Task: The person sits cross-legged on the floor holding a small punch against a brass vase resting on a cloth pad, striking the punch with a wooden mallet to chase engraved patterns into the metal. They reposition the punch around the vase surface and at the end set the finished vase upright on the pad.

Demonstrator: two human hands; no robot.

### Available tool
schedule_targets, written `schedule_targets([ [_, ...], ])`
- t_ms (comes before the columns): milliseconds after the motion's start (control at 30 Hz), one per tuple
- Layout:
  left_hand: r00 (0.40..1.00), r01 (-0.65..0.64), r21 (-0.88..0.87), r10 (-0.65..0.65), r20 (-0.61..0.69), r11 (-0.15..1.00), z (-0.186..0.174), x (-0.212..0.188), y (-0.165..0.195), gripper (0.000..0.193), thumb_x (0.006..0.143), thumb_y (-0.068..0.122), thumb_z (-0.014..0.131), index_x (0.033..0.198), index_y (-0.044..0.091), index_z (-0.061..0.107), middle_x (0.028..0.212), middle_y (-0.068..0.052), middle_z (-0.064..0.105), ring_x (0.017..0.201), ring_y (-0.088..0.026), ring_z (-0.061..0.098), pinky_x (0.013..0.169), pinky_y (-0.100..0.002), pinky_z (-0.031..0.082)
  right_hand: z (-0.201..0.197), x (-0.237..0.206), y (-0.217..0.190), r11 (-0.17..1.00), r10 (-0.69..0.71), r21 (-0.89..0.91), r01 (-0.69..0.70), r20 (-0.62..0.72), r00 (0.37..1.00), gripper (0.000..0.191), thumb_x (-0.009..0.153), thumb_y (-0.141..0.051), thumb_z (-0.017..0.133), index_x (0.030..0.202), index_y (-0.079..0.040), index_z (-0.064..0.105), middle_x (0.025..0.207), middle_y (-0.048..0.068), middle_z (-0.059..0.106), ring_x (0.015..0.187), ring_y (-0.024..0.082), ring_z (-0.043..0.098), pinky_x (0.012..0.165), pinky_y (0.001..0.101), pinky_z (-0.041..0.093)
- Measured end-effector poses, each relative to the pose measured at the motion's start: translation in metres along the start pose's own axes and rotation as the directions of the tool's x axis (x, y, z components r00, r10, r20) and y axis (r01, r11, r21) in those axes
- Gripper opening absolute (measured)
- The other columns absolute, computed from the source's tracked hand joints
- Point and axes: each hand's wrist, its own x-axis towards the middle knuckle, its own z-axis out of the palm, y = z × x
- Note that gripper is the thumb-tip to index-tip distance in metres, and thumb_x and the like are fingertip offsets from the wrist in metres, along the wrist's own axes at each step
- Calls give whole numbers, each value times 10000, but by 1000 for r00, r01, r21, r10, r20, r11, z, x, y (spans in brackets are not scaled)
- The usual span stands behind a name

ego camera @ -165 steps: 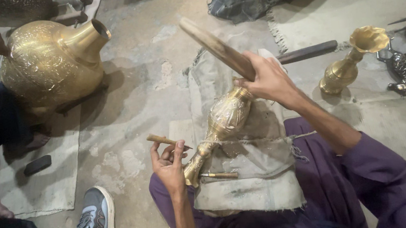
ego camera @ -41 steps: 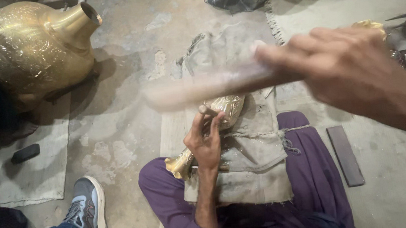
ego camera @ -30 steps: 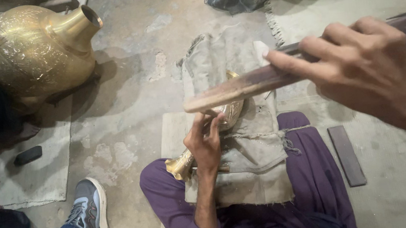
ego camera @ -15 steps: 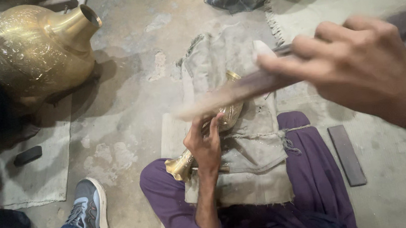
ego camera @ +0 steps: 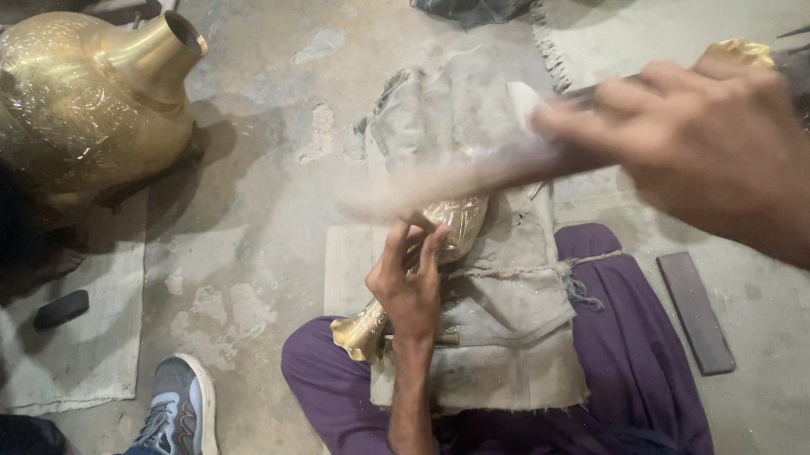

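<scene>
Left hand [ego camera: 410, 292] clamped on brass vase [ego camera: 428, 255], long axis diagonal across lap cloth [ego camera: 497, 338]. Right hand [ego camera: 707, 141] fisted round blurred stick [ego camera: 460, 177], raised above vase, farther off.

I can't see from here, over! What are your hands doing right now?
Left hand pressing small engraved brass vase onto grey cloth on lap. Right hand gripping blurred flat wooden stick above vase. Nothing between them.

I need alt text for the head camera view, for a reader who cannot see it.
A seated person's left hand steadies a small engraved brass vase on a grey cloth over the lap, while the right hand swings a blurred flat wooden stick above it. A large brass pot stands on the concrete floor at the upper left.
</scene>
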Motion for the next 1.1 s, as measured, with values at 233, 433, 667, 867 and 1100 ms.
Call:
schedule_targets([
  [233, 1000, -2, -21, 3, 23, 1000, -3, 2, 4, 316, 932, 11, 744, 1228, 9, 634, 963, -111, 771, 894, -158, 767, 721, -288, 634, 7, -12, 2, 756, 216, 645, -107, -91, 972, 414, 990, -182, 667, 1396, -161, 586, 1130, 86, 700, 814, 190, 661, 678, 310, 544],
  [433, 1000, 1, -8, -1, 31, 1000, -4, 2, 6, 207, 943, 2, 754, 1129, 9, 662, 958, -107, 781, 883, -154, 775, 736, -293, 632, 6, -17, 3, 964, 75, 259, -53, -76, 994, 392, 912, -167, 740, 1303, -157, 729, 879, 26, 758, 600, 132, 645, 518, 278, 507],
  [667, 998, -1, 32, -1, 64, 999, -7, -4, -8, 236, 909, -34, 725, 1140, -1, 695, 970, -143, 771, 851, -206, 766, 639, -293, 648, 14, -28, 1, 993, 57, 106, -49, -76, 995, 364, 997, -216, 684, 1353, -286, 694, 937, -2, 749, 747, 152, 687, 645, 316, 559],
  [867, 997, -46, 106, 39, 62, 993, -3, 1, -13, 432, 916, 15, 784, 1312, 51, 614, 1007, -118, 787, 931, -188, 790, 746, -288, 679, 20, -31, 5, 996, 64, -64, -58, 98, 993, 446, 911, -274, 699, 1348, -346, 644, 934, -12, 754, 743, 150, 704, 677, 333, 585],
  [1100, 999, 33, -80, -30, 41, 996, -3, 2, 2, 435, 943, -35, 724, 1351, 34, 589, 1049, -132, 766, 976, -177, 773, 792, -307, 684, 20, -29, 11, 1000, 4, 20, -4, -8, 1000, 553, 852, -281, 764, 1393, -296, 650, 1095, 16, 689, 910, 191, 681, 738, 342, 609],
])
